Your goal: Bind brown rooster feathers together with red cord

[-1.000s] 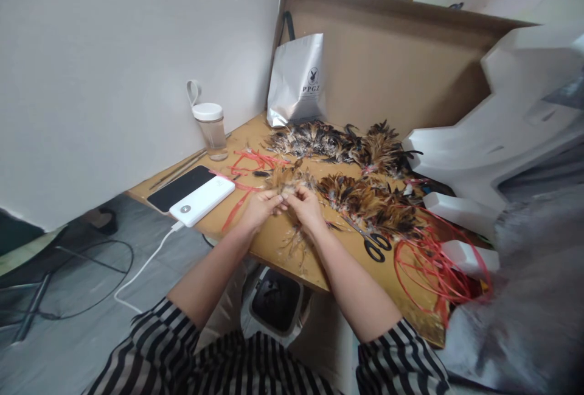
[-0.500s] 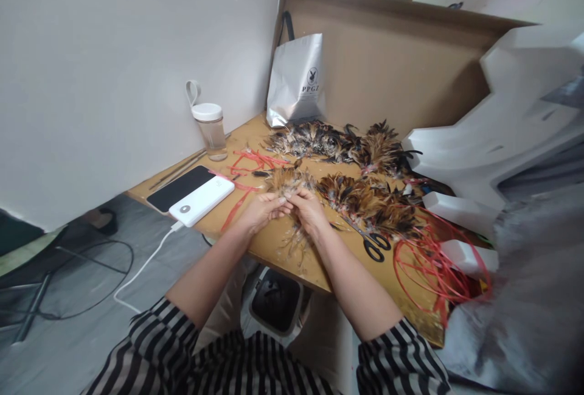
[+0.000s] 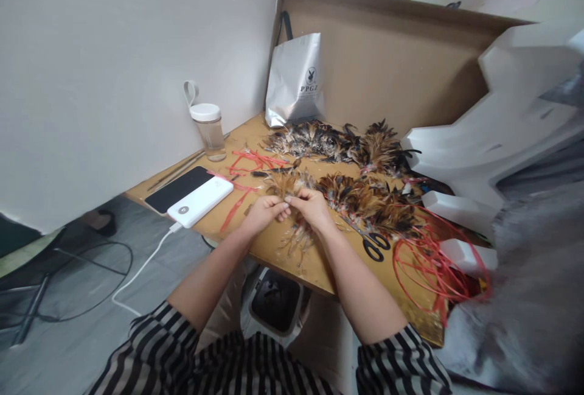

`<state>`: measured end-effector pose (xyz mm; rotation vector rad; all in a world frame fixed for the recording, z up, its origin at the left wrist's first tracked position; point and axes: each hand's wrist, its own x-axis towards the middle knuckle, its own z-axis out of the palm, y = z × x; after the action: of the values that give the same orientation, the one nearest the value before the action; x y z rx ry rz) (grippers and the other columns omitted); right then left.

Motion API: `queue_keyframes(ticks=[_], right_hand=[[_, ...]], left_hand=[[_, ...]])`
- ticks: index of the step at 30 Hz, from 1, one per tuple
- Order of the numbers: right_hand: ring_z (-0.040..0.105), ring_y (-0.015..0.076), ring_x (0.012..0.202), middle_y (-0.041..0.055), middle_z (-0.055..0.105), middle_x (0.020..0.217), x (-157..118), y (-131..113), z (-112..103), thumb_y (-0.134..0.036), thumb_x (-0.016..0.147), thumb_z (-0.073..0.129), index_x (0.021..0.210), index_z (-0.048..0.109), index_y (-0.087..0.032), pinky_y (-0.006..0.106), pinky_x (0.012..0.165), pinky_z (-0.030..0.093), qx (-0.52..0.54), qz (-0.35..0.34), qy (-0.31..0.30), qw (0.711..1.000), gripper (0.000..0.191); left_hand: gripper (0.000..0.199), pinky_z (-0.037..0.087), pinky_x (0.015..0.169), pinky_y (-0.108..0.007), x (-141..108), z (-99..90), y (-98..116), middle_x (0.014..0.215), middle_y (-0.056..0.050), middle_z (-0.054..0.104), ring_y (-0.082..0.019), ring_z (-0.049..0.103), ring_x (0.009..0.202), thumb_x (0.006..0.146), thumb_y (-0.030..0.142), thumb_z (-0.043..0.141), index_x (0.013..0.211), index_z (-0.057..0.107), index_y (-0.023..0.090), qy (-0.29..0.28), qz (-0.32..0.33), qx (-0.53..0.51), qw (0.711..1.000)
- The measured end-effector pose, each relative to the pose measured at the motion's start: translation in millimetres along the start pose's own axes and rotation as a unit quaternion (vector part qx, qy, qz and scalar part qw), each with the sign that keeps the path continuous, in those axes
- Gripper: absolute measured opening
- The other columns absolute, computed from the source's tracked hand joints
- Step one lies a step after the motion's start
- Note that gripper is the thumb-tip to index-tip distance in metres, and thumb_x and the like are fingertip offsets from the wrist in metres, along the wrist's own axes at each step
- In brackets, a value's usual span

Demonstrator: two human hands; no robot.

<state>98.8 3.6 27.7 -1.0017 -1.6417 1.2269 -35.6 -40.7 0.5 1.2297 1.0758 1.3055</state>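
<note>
My left hand (image 3: pixel 266 212) and my right hand (image 3: pixel 314 209) meet over the front of the table, thumbs and fingertips pinched together. A tuft of golden-brown feathers (image 3: pixel 281 182) rises just beyond the fingertips, its base at my right hand's fingers. Whatever lies between my left fingertips is too small to make out. Loose pale feathers (image 3: pixel 296 240) are scattered beneath my right wrist. To the right lies a row of brown feather bunches (image 3: pixel 374 200), with black-handled scissors (image 3: pixel 375 247) in front of it.
Darker feather bunches (image 3: pixel 319 141) line the back, before a silver bag (image 3: pixel 294 81). Red plastic strips (image 3: pixel 246 162) lie left; a red tangle (image 3: pixel 438 276) sits right. A phone (image 3: pixel 176 188), white power bank (image 3: pixel 201 202) and lidded cup (image 3: pixel 212 133) stand left. A bin (image 3: pixel 276 300) is below.
My fingers have shifted slightly, with my right hand lifted a little and turned more over the feathers. The tuft beyond the fingertips shows more spread. Everything else stays put.
</note>
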Motion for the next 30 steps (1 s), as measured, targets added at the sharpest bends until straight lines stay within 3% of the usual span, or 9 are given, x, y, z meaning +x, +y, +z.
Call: queue_keyframes(ticks=[7, 14, 26, 30], right_hand=[[0.043, 0.0082, 0.041, -0.0031, 0.051, 0.045, -6.2, -8.1, -2.5, -0.037, 0.059, 0.066, 0.052, 0.045, -0.017, 0.020, 0.042, 0.030, -0.003, 0.020, -0.093, 0.995, 0.030], [0.038, 0.0072, 0.041, -0.0026, 0.049, 0.046, -4.3, -2.2, 3.0, -0.036, 0.063, 0.062, 0.054, 0.052, -0.015, 0.020, 0.040, 0.028, -0.024, -0.011, -0.047, 0.999, 0.025], [0.049, 0.0124, 0.055, 0.0013, 0.059, 0.063, -0.7, 10.9, 9.2, -0.032, 0.065, 0.062, 0.071, 0.063, -0.015, 0.024, 0.054, 0.039, -0.084, -0.073, 0.041, 0.993, 0.019], [0.048, 0.0115, 0.054, 0.0001, 0.058, 0.066, -3.7, 9.6, 10.9, -0.035, 0.070, 0.059, 0.089, 0.059, -0.017, 0.024, 0.053, 0.040, -0.054, -0.089, 0.047, 0.993, 0.026]], left_hand=[[0.024, 0.041, 0.049, -0.022, 0.6, -1.5, -5.3, 0.051, -0.003, 0.059, -0.010, 0.051, 0.045, 0.066, 0.034, 0.065, 0.062, 0.064, 0.011, -0.052, -0.019, -0.002, 0.998], [0.022, 0.044, 0.054, -0.023, -0.7, 1.3, -0.4, 0.061, -0.005, 0.063, -0.011, 0.055, 0.052, 0.065, 0.033, 0.066, 0.071, 0.066, 0.011, -0.035, 0.003, -0.016, 0.999], [0.014, 0.039, 0.053, -0.021, 1.1, 2.9, -1.6, 0.053, 0.000, 0.057, -0.010, 0.050, 0.052, 0.068, 0.026, 0.059, 0.064, 0.065, 0.014, 0.036, 0.049, 0.040, 0.997], [0.017, 0.040, 0.055, -0.022, 2.5, -0.4, -2.7, 0.057, -0.002, 0.060, -0.010, 0.051, 0.053, 0.067, 0.031, 0.063, 0.067, 0.066, 0.013, 0.040, 0.015, -0.048, 0.998]])
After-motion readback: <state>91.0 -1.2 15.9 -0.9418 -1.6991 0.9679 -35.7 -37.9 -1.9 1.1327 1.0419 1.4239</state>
